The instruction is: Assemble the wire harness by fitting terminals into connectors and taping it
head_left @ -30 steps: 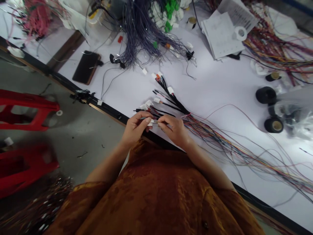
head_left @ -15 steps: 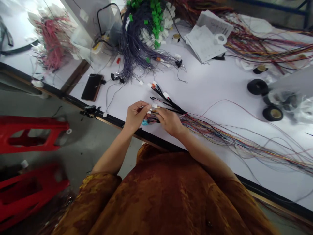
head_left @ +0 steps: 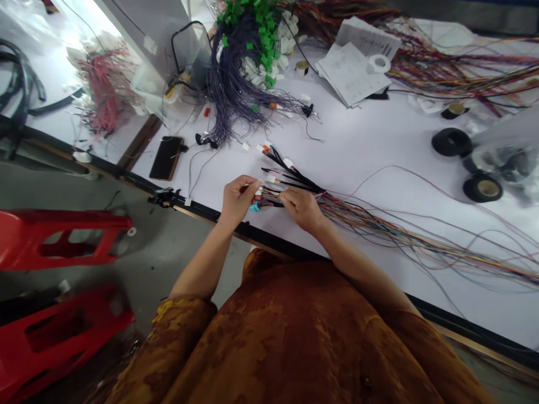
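Right hand (head_left: 301,210) has shifted slightly along the wire harness (head_left: 295,182), opening a little more space from the left hand (head_left: 240,199) than in the view half a second earlier. Left hand shows little change.

Location: the harness lies on the white table top (head_left: 362,134), its connector end held between the hands, just beyond the black table edge (head_left: 248,233). Black-sleeved branches end in white connectors (head_left: 272,179) and angle up and to the left. Loose multicoloured wires (head_left: 391,238) fan out to the right across the table. A teal connector (head_left: 254,208) shows just below the left hand.

Finger state: the left fingers curl closed around the harness end. The right fingers are also closed, pinching wires near the connector end. The hands partly hide the exact grip.

Handling assessment: the harness appears light and limp. The fine wires likely bend and snag easily, while the sleeved branches should be somewhat stiffer. The small plastic connectors may be fragile. The sounder hold appears to be on a connector body or sleeved section, not on a single thin wire.

Surroundings: a purple-grey wire bundle (head_left: 229,95) lies beyond the hands, with papers (head_left: 351,73) and black tape rolls (head_left: 451,142) farther right.
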The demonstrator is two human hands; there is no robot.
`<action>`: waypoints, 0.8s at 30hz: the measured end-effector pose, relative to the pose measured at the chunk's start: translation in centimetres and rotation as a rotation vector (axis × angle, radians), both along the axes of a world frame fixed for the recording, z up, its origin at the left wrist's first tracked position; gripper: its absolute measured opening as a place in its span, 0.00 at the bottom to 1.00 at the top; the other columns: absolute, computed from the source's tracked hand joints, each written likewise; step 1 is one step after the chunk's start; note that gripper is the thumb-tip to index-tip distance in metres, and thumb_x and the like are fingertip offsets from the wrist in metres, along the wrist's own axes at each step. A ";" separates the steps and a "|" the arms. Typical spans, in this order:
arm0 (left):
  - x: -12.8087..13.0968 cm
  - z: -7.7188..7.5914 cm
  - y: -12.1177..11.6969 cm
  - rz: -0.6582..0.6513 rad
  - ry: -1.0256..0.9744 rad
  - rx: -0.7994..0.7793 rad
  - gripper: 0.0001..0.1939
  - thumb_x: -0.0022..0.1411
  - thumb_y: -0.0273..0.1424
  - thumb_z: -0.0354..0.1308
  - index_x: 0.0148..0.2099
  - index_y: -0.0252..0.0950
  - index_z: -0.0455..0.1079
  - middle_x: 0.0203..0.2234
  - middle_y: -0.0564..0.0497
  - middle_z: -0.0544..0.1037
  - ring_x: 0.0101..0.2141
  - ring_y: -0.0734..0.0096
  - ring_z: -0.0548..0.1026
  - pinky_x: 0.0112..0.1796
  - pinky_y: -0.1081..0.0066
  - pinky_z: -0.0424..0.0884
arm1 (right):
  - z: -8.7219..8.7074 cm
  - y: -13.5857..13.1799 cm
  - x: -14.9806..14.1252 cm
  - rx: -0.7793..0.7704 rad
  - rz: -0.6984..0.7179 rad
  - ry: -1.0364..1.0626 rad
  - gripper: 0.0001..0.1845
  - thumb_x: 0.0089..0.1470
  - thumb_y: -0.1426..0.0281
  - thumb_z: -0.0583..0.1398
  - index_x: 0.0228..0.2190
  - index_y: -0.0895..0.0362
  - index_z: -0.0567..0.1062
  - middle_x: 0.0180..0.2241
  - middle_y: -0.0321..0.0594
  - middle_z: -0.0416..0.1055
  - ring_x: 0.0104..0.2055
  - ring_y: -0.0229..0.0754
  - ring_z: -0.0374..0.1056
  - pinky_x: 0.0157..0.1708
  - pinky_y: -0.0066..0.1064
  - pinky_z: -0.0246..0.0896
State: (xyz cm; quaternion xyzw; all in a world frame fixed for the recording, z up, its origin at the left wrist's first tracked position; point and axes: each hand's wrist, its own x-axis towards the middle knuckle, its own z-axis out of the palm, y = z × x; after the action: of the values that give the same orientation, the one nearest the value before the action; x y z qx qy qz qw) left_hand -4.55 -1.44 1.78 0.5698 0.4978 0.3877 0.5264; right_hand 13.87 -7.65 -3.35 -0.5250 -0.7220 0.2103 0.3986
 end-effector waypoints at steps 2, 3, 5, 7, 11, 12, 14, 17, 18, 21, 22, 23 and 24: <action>-0.1 -0.4 0.2 -0.014 -0.068 -0.028 0.07 0.56 0.33 0.66 0.30 0.35 0.74 0.17 0.54 0.74 0.18 0.78 0.70 0.21 0.78 0.66 | 0.1 0.0 -0.1 -0.002 0.008 0.038 0.16 0.66 0.67 0.52 0.29 0.57 0.74 0.29 0.39 0.69 0.32 0.38 0.65 0.34 0.30 0.57; -0.2 -0.6 0.3 -0.027 -0.114 -0.053 0.09 0.55 0.35 0.67 0.31 0.35 0.74 0.19 0.54 0.74 0.19 0.79 0.71 0.22 0.79 0.67 | 0.0 0.0 -0.1 0.004 0.013 0.063 0.16 0.66 0.67 0.52 0.29 0.56 0.74 0.29 0.39 0.69 0.32 0.38 0.65 0.34 0.30 0.57; -0.2 -0.9 0.5 -0.052 -0.203 -0.121 0.12 0.52 0.37 0.69 0.34 0.35 0.74 0.21 0.54 0.75 0.21 0.79 0.73 0.23 0.79 0.68 | -0.1 0.1 -0.1 0.020 0.016 0.097 0.16 0.66 0.66 0.51 0.30 0.56 0.73 0.29 0.39 0.70 0.32 0.39 0.66 0.35 0.30 0.58; -0.1 -1.0 0.6 -0.060 -0.245 -0.171 0.14 0.49 0.35 0.71 0.36 0.34 0.74 0.22 0.54 0.75 0.22 0.79 0.74 0.24 0.79 0.70 | -0.2 0.2 -0.2 0.022 0.012 0.098 0.17 0.66 0.66 0.50 0.31 0.56 0.74 0.29 0.41 0.72 0.33 0.40 0.67 0.35 0.31 0.59; -0.2 -1.2 0.9 -0.041 -0.227 -0.149 0.14 0.48 0.34 0.72 0.34 0.33 0.74 0.21 0.55 0.75 0.21 0.79 0.74 0.24 0.79 0.71 | -0.1 0.2 -0.7 -0.021 -0.052 0.037 0.15 0.66 0.67 0.52 0.45 0.59 0.76 0.40 0.47 0.77 0.41 0.44 0.72 0.42 0.33 0.63; -0.2 -1.3 0.9 -0.037 -0.216 -0.133 0.14 0.48 0.35 0.72 0.34 0.33 0.74 0.21 0.55 0.75 0.21 0.79 0.74 0.24 0.78 0.71 | 0.1 0.2 -0.9 -0.040 -0.069 0.000 0.17 0.66 0.67 0.52 0.49 0.59 0.74 0.45 0.48 0.77 0.44 0.45 0.72 0.43 0.34 0.64; -0.3 -1.3 1.0 -0.027 -0.189 -0.100 0.15 0.48 0.37 0.72 0.34 0.34 0.75 0.21 0.54 0.76 0.20 0.79 0.73 0.24 0.78 0.72 | 0.8 0.2 -1.3 -0.080 -0.080 -0.100 0.19 0.66 0.67 0.52 0.55 0.57 0.71 0.50 0.46 0.75 0.48 0.46 0.72 0.44 0.33 0.64; -0.3 -1.3 0.8 -0.015 -0.155 -0.057 0.15 0.48 0.37 0.71 0.34 0.34 0.75 0.22 0.54 0.77 0.20 0.79 0.73 0.24 0.77 0.72 | 1.7 0.3 -1.7 -0.103 -0.081 -0.253 0.19 0.68 0.66 0.50 0.54 0.54 0.73 0.47 0.43 0.75 0.45 0.43 0.72 0.39 0.30 0.63; -0.3 -1.2 0.7 -0.012 -0.150 -0.046 0.14 0.48 0.37 0.71 0.34 0.34 0.75 0.22 0.54 0.77 0.20 0.79 0.73 0.24 0.78 0.71 | 1.8 0.3 -1.7 -0.098 -0.087 -0.297 0.18 0.69 0.65 0.49 0.51 0.53 0.75 0.44 0.42 0.76 0.43 0.42 0.72 0.37 0.29 0.61; -0.2 -1.3 0.2 0.014 -0.139 -0.011 0.12 0.50 0.36 0.70 0.34 0.34 0.75 0.22 0.55 0.76 0.20 0.79 0.73 0.23 0.79 0.71 | 1.6 0.4 -1.4 -0.050 -0.097 -0.390 0.20 0.69 0.64 0.47 0.40 0.54 0.78 0.36 0.41 0.73 0.36 0.39 0.69 0.31 0.29 0.56; -0.2 -1.4 0.1 0.028 -0.136 0.001 0.12 0.51 0.35 0.69 0.34 0.34 0.75 0.22 0.55 0.76 0.20 0.80 0.73 0.23 0.79 0.70 | 1.4 0.3 -1.3 -0.030 -0.096 -0.404 0.20 0.69 0.64 0.47 0.37 0.54 0.77 0.35 0.40 0.72 0.34 0.38 0.67 0.29 0.29 0.54; -0.2 -1.5 0.0 0.041 -0.135 0.012 0.11 0.51 0.35 0.69 0.35 0.34 0.75 0.23 0.55 0.77 0.21 0.80 0.73 0.23 0.79 0.71 | 1.2 0.3 -1.1 -0.011 -0.094 -0.409 0.20 0.69 0.64 0.47 0.36 0.54 0.77 0.34 0.39 0.71 0.33 0.37 0.66 0.29 0.29 0.53; -0.2 -1.6 -0.1 0.049 -0.136 0.021 0.11 0.52 0.35 0.69 0.35 0.35 0.75 0.24 0.55 0.77 0.21 0.80 0.73 0.24 0.78 0.71 | 1.0 0.3 -1.0 0.004 -0.093 -0.405 0.20 0.69 0.65 0.48 0.34 0.55 0.77 0.33 0.39 0.71 0.32 0.37 0.64 0.29 0.29 0.52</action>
State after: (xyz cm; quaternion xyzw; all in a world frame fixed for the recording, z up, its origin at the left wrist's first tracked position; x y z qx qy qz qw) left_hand -4.72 -1.50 0.17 0.5354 0.4706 0.4435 0.5433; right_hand 12.89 -7.35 -2.37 -0.5885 -0.7627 0.0804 0.2559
